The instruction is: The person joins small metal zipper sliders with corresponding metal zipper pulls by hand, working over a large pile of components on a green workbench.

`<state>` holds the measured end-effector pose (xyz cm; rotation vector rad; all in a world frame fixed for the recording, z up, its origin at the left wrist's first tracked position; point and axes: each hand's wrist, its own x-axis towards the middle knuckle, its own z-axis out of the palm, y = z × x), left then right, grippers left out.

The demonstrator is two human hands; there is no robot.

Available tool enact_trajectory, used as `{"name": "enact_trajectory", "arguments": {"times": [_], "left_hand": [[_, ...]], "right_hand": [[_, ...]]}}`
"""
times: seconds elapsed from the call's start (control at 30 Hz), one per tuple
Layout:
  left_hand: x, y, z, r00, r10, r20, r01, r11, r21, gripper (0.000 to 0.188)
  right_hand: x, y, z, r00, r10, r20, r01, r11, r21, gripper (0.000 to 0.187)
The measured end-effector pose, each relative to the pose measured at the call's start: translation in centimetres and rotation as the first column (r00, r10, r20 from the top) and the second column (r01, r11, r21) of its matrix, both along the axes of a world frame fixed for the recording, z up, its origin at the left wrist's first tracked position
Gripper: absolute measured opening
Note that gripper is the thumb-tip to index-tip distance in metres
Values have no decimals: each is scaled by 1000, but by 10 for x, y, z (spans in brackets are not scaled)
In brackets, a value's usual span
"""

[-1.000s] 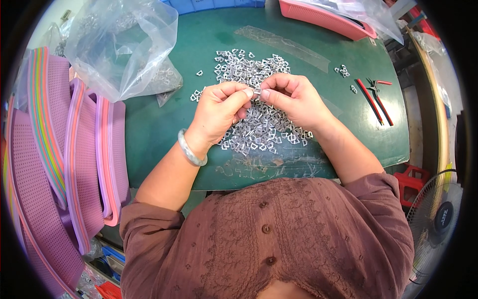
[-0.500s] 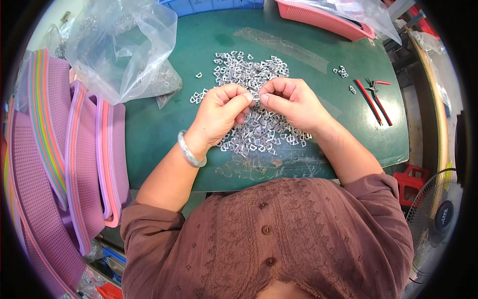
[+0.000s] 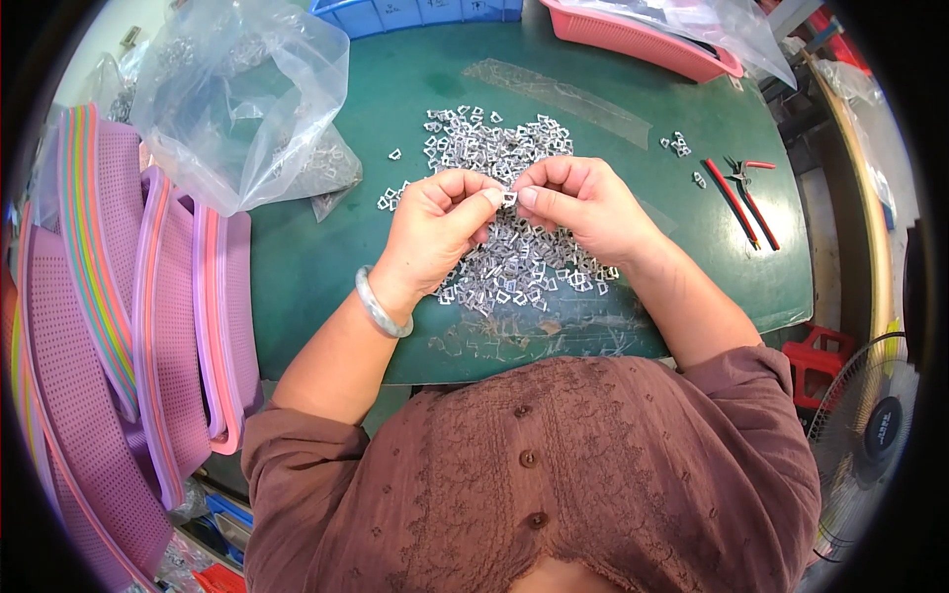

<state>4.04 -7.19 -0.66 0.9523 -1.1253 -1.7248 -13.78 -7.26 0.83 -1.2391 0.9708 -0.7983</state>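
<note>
1. Over the middle of the green tabletop [image 3: 331,296], a small silver-grey metal frame-like piece [image 3: 510,199] sits between two hands; fingertips cover its ends, so its full outline cannot be made out.
2. Behind and beneath the hands, the loose pile of small silver-grey metal pieces [image 3: 522,259] is partly hidden, showing above and below them.
3. The upper edge cuts off the blue plastic crate [image 3: 420,12]; the cloudy clear plastic bag [image 3: 242,109] blurs its contents.
4. The left hand [image 3: 442,212] reaches in from the lower left, thumb and forefinger pinched narrowly on the piece, other fingers curled beneath and partly out of sight. A pale, smooth bangle [image 3: 379,306] rings the wrist.
5. The right hand [image 3: 583,203] reaches in from the lower right, thumb and bent forefinger pinching the piece's other end; how firmly cannot be told.
6. Well to the right lie red-handled metal tools [image 3: 732,203], their exact number hard to tell.
</note>
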Motion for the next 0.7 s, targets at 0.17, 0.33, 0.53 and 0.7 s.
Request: {"name": "enact_trajectory", "arguments": {"times": [0.17,0.33,0.53,0.7], "left_hand": [[0,1,-1,999,4,32,-2,998,-62,7],[0,1,-3,1000,8,16,-7,997,-78,8],[4,-3,-2,996,4,-89,-3,1000,9,6],[9,-10,-6,947,62,-317,-15,989,148,9]], "right_hand": [[-1,1,-1,998,-11,63,11,1000,-3,12],[-1,0,-2,999,-15,44,15,1000,-13,12],[-6,-5,-6,985,-124,-121,93,968,-232,11],[-7,-7,-14,918,-199,-344,-79,757,-648,9]]}}
